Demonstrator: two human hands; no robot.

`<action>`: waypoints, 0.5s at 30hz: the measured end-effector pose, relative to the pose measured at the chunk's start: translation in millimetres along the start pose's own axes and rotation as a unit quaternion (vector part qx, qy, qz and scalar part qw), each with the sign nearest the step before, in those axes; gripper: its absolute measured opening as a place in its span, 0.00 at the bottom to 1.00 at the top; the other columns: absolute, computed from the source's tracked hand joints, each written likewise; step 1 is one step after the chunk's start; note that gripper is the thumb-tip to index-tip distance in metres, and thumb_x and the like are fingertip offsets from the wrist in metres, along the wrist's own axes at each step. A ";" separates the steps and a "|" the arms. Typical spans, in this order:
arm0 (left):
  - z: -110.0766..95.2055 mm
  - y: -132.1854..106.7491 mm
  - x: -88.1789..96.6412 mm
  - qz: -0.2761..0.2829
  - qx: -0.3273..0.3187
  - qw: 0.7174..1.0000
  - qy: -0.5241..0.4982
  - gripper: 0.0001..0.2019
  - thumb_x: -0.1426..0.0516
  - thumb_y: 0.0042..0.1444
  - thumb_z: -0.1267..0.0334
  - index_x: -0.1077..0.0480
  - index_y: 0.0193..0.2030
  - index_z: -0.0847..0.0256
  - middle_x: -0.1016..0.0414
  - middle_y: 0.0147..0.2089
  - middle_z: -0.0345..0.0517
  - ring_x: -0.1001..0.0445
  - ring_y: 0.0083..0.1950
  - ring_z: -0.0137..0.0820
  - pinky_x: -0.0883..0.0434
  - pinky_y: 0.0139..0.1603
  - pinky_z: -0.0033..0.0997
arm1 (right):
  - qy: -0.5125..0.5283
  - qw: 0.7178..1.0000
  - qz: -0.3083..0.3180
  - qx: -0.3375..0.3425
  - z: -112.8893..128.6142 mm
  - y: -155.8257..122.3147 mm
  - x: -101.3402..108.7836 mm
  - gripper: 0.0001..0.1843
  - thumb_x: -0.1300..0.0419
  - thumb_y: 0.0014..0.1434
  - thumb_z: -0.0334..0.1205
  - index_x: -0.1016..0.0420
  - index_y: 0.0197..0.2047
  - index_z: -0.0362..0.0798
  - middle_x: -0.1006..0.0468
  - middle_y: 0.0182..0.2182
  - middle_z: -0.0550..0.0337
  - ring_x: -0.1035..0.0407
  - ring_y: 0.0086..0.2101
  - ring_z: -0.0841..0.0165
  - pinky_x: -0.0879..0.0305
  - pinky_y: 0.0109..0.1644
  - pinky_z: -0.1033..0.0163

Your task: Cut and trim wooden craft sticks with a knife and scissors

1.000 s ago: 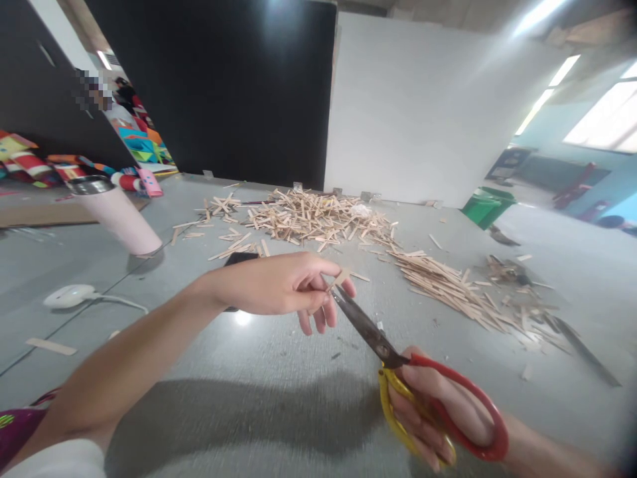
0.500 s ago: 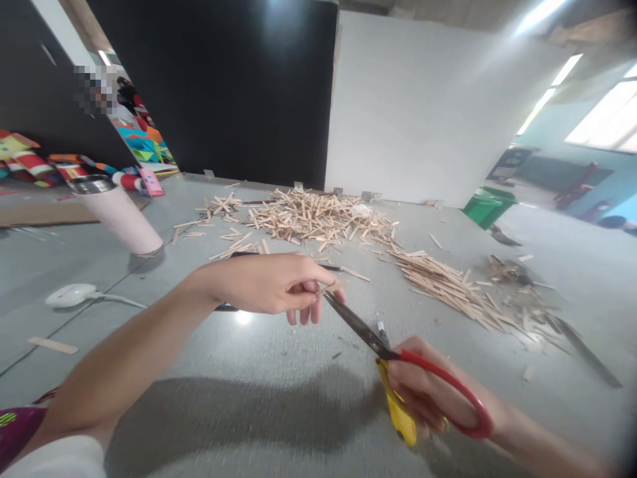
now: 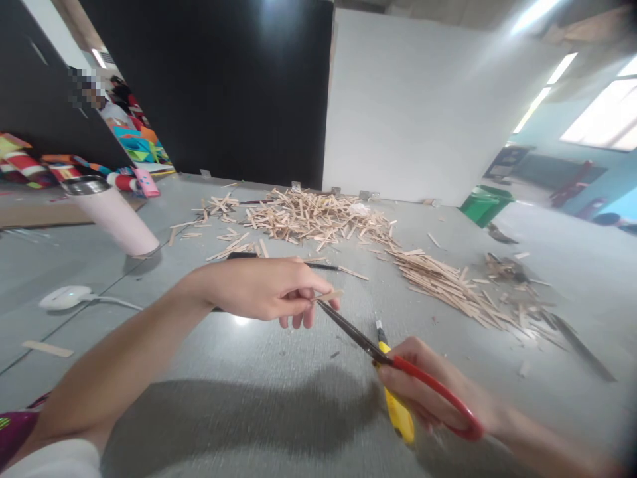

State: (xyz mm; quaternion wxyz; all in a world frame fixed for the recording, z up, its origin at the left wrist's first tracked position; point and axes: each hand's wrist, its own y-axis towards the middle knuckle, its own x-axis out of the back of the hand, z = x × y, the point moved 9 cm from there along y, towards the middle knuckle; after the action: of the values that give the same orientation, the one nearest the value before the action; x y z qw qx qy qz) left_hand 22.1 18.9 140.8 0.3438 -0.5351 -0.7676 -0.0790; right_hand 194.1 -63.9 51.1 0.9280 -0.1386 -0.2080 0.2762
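My left hand (image 3: 271,289) is closed in a pinch on a small flat wooden strip (image 3: 332,295), whose free end sticks out past the fingertips. My right hand (image 3: 423,378) grips red-handled scissors (image 3: 355,335), pointing up and to the left. The blades look nearly together, and their tips are at the strip beside my left fingers; whether they press on it I cannot tell. Below the scissors, partly covered by them and my right hand, lies a yellow cutter (image 3: 398,415) with a metal tip. Behind my left hand a dark object (image 3: 242,255) is mostly hidden.
A heap of wooden strips (image 3: 313,216) lies at the back, with a bundle of longer ones (image 3: 442,282) to the right. A thin dark tool (image 3: 323,266) lies beyond my left hand. At left stand a pink tumbler (image 3: 117,219) and a white cabled device (image 3: 67,297).
Both hands have shifted slightly left, and the wooden strip shows more clearly above the scissor tips. The scissors have turned a little, uncovering more of the yellow cutter. The view has moved slightly too.
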 end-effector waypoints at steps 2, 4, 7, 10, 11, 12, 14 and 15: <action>-1.7 -0.1 0.9 -0.004 -0.002 1.000 0.008 0.16 0.47 0.70 0.70 0.25 0.59 0.57 0.15 0.42 0.47 0.18 0.36 0.30 0.24 0.35 0.22 | 0.010 1.000 0.015 0.004 3.3 0.0 -1.9 0.37 0.42 0.65 0.74 0.40 0.21 0.51 0.36 0.14 0.67 0.44 0.15 0.76 0.45 0.19 0.71; -2.9 -0.1 2.5 -0.010 -0.001 1.000 0.011 0.16 0.46 0.70 0.70 0.24 0.59 0.57 0.15 0.42 0.47 0.18 0.36 0.30 0.25 0.35 0.22 | 0.020 0.999 0.028 0.015 7.1 0.6 -3.0 0.36 0.44 0.68 0.70 0.40 0.19 0.52 0.37 0.13 0.66 0.43 0.15 0.75 0.45 0.18 0.69; -2.4 0.8 4.8 -0.017 0.001 1.000 0.007 0.15 0.46 0.70 0.68 0.24 0.58 0.57 0.14 0.44 0.49 0.18 0.37 0.31 0.26 0.36 0.23 | 0.042 0.996 0.057 0.049 10.5 2.7 -7.7 0.39 0.48 0.72 0.66 0.40 0.15 0.53 0.39 0.11 0.64 0.42 0.15 0.73 0.46 0.18 0.68; 1.3 3.4 7.2 -0.020 -0.002 1.000 0.000 0.15 0.45 0.70 0.67 0.23 0.59 0.57 0.14 0.47 0.50 0.17 0.41 0.33 0.25 0.40 0.26 | 0.119 0.987 0.091 0.062 1.8 7.2 -17.1 0.41 0.50 0.72 0.64 0.42 0.12 0.53 0.42 0.08 0.65 0.46 0.11 0.74 0.48 0.16 0.68; 2.5 4.6 7.9 -0.019 -0.007 1.000 -0.005 0.16 0.45 0.70 0.67 0.23 0.60 0.57 0.14 0.47 0.50 0.16 0.42 0.34 0.24 0.42 0.27 | 0.165 0.979 0.105 0.054 -3.9 9.0 -21.4 0.40 0.49 0.71 0.66 0.43 0.12 0.53 0.43 0.07 0.66 0.47 0.10 0.75 0.50 0.14 0.68; 3.5 5.9 8.4 -0.018 -0.014 1.000 -0.011 0.16 0.45 0.70 0.68 0.23 0.60 0.56 0.14 0.48 0.50 0.16 0.44 0.34 0.24 0.44 0.27 | 0.218 0.968 0.121 0.040 -10.4 10.8 -26.1 0.39 0.48 0.69 0.68 0.42 0.14 0.53 0.45 0.07 0.67 0.48 0.08 0.74 0.51 0.12 0.69; 5.2 8.1 8.7 -0.011 -0.026 0.999 -0.028 0.17 0.45 0.70 0.69 0.23 0.61 0.55 0.15 0.50 0.50 0.17 0.47 0.34 0.23 0.47 0.29 | 0.314 0.936 0.156 0.010 -20.9 12.9 -35.9 0.36 0.44 0.64 0.71 0.41 0.17 0.53 0.45 0.06 0.70 0.50 0.07 0.75 0.52 0.09 0.70; 6.2 9.0 8.4 -0.007 -0.028 0.999 -0.038 0.17 0.45 0.70 0.69 0.23 0.61 0.55 0.15 0.51 0.50 0.17 0.47 0.35 0.23 0.48 0.30 | 0.350 0.921 0.170 -0.004 -24.3 13.4 -39.8 0.35 0.42 0.63 0.71 0.40 0.18 0.53 0.45 0.06 0.71 0.51 0.06 0.75 0.51 0.08 0.71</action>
State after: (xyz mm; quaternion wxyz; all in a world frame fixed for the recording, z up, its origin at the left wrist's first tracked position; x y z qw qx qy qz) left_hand 25.6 32.1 139.1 0.2991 -0.5414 -0.7814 -0.0825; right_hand 168.9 -79.3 12.5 0.8801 -0.2636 0.1556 0.3630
